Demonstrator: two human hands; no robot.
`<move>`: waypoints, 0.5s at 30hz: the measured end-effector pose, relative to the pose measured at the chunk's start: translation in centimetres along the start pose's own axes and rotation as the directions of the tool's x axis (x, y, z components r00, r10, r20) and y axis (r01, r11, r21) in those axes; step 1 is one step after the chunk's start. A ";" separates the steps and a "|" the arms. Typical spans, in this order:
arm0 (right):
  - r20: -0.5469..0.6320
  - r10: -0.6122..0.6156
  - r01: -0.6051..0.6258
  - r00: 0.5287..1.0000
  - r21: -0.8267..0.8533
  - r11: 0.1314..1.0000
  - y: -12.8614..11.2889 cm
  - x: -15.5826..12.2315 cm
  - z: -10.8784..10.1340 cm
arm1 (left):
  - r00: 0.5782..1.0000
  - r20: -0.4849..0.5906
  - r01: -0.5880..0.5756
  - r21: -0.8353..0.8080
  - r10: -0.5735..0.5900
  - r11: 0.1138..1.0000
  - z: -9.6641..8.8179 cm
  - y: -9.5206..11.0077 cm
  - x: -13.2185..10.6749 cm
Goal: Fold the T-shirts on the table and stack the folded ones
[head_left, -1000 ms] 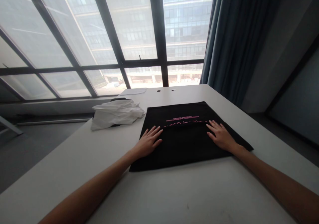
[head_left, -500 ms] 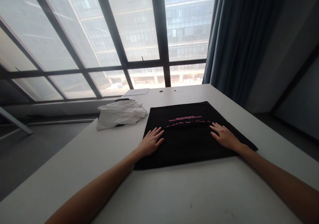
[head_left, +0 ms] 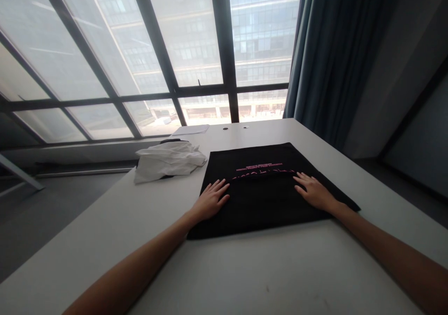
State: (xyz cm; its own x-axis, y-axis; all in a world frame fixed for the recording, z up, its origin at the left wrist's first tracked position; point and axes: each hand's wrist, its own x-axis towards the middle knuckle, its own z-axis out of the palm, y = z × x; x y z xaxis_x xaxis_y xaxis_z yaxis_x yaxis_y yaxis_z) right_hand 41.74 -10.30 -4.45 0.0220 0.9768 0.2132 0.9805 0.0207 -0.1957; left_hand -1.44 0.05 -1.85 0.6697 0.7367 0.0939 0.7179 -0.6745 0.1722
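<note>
A flat black cloth piece (head_left: pixel 262 205), perhaps a folded garment or a bag, lies on the white table (head_left: pixel 224 268). Pink lettering (head_left: pixel 261 166) crosses its middle and appears upside down. A low ridge or fold in the fabric partly hides the larger letters. My left hand (head_left: pixel 211 199) rests palm down on the left part of the cloth, fingers spread. On the right part lies my right hand (head_left: pixel 313 191), likewise flat with its fingers stretched out. Neither hand grips anything.
A crumpled white cloth (head_left: pixel 171 160) lies to the left, with something dark partly under it. Behind it is a flat white sheet (head_left: pixel 191 129). Two small round fittings (head_left: pixel 226 129) sit near the far table edge. Windows and a blue curtain (head_left: pixel 322 63) stand beyond.
My view has shifted very slightly. Both hands and the black cloth keep the same positions relative to each other.
</note>
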 end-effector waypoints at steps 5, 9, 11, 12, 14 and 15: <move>0.007 0.009 -0.009 1.000 0.015 1.000 0.0 0.0 0.0 | 1.000 0.001 -0.004 -0.004 0.004 1.000 0.0 0.0 0.0; 0.022 0.002 -0.002 1.000 0.036 0.999 0.1 0.0 0.0 | 1.000 0.014 -0.014 -0.002 0.014 1.000 -0.2 -0.4 -0.1; 0.035 0.009 -0.011 0.999 0.031 0.999 0.5 0.1 -0.2 | 0.999 0.033 -0.015 0.001 0.015 1.000 -0.3 -0.5 -0.1; 0.040 0.023 -0.024 0.999 0.022 0.999 1.0 0.2 -0.2 | 0.999 0.040 -0.013 0.003 0.013 1.000 -0.4 -0.5 -0.1; 0.043 0.066 -0.066 0.997 -0.012 0.998 2.2 0.3 -0.4 | 0.999 0.043 -0.008 0.007 0.008 1.000 -0.4 -0.6 -0.1; 0.037 0.092 -0.091 0.995 -0.033 0.995 2.9 0.4 -0.4 | 0.999 0.040 -0.007 0.010 0.006 1.000 -0.4 -0.6 -0.1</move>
State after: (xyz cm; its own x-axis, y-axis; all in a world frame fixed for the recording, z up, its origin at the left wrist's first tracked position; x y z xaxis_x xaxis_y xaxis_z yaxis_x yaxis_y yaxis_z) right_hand 44.65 -9.92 -4.49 0.1049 0.9817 0.1588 0.9803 -0.0752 -0.1829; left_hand -2.04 0.38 -1.58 0.6813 0.7299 0.0555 0.7152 -0.6799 0.1622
